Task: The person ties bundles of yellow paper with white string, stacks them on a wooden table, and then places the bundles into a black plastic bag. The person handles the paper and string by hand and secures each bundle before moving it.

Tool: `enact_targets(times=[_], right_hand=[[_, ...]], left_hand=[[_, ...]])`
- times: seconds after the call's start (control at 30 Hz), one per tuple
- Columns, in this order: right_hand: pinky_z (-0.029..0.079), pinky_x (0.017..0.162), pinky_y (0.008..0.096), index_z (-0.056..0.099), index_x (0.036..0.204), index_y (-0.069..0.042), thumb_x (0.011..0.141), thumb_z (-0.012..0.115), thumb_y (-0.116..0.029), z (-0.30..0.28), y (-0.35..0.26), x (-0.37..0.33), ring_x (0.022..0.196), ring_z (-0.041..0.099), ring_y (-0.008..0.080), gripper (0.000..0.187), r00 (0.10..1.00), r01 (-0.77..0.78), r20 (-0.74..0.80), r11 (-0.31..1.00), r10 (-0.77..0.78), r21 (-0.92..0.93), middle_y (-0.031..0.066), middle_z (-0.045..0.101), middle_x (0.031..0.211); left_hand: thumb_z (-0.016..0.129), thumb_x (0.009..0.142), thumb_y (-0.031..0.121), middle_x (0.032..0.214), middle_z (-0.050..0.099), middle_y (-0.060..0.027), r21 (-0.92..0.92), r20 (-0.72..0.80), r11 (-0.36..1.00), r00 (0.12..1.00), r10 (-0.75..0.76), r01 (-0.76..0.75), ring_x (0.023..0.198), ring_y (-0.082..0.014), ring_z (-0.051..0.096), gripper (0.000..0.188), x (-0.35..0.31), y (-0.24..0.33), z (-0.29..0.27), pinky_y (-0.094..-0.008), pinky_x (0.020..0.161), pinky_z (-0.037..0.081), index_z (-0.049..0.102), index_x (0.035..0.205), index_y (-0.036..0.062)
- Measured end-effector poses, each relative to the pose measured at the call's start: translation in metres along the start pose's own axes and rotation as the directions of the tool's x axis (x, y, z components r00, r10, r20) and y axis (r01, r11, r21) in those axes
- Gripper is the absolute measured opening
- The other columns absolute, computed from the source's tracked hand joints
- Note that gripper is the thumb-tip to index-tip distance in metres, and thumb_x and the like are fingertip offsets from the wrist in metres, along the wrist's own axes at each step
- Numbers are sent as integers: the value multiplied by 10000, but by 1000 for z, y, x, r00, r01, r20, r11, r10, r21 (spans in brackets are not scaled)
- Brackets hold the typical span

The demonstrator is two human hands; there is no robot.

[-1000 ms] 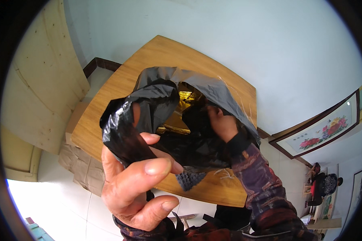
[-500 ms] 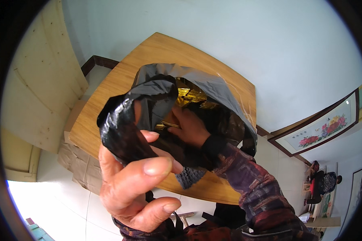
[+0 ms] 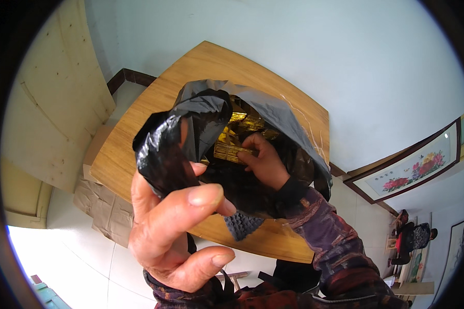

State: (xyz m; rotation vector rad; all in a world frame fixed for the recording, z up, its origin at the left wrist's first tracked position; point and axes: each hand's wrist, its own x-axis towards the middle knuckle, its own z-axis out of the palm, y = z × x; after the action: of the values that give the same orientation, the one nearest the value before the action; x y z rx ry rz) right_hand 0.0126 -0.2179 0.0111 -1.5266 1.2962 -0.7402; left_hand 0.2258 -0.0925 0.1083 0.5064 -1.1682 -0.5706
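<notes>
A black plastic bag (image 3: 165,149) stands with its mouth open, and gold foil paper (image 3: 250,122) shows inside it. My left hand (image 3: 178,226) is at the bag's near left side. Some of its fingers grip the folded rim, while the thumb and forefinger stand apart in front. Inside the mouth, my right hand (image 3: 267,162) pinches a stack of gold foil sheets (image 3: 227,150) by its right end. The fingers' undersides and the bottom of the bag are hidden.
The bag rests on a wooden table (image 3: 191,67), with dark knobbly cloth (image 3: 242,226) at the near edge. Loose pale strings (image 3: 307,118) lie right of the bag. Brown paper (image 3: 100,208) is on the floor at left. Another person (image 3: 417,239) is far off at right.
My right hand has drawn back slightly to the right and lifted, and the gold foil stack in it now shows plainly. My left hand keeps its grip on the bag rim.
</notes>
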Motion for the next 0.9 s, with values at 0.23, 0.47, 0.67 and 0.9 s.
enact_targets(times=[0.23,0.47,0.67,0.9], right_hand=[[418,559,235,508,1141,-87,880,629,-216,3,-2,1,802,544,106,315,947,-318,88,852,310,416,34,569,1004],[441,641,251,493,1263,-110,903,568,-294,8,-13,1,847,544,107,411,929,-370,90,905,359,208,11,593,1029],[437,604,234,637,1068,-97,891,559,-227,-78,-35,-23,734,547,101,233,977,-209,-54,978,208,3,14,605,924],[411,568,248,617,890,20,889,555,-228,-128,-48,-11,627,528,131,256,912,-166,-400,973,90,-160,61,593,743]], left_hand=[[796,681,284,1226,448,-271,-55,-8,998,1000,-9,9,747,-257,643,563,-1,1,3,-379,793,503,620,1146,21],[797,672,270,1246,444,-271,-58,-11,998,1000,-8,7,739,-256,641,558,0,0,4,-347,734,518,625,1138,16],[772,700,230,1285,437,-257,-101,-33,993,998,-60,57,803,-229,619,506,1,2,5,-327,715,521,635,1132,4],[744,761,252,1358,389,-234,-153,50,983,994,-97,104,1033,-257,557,530,0,3,7,-336,759,524,593,1210,15]])
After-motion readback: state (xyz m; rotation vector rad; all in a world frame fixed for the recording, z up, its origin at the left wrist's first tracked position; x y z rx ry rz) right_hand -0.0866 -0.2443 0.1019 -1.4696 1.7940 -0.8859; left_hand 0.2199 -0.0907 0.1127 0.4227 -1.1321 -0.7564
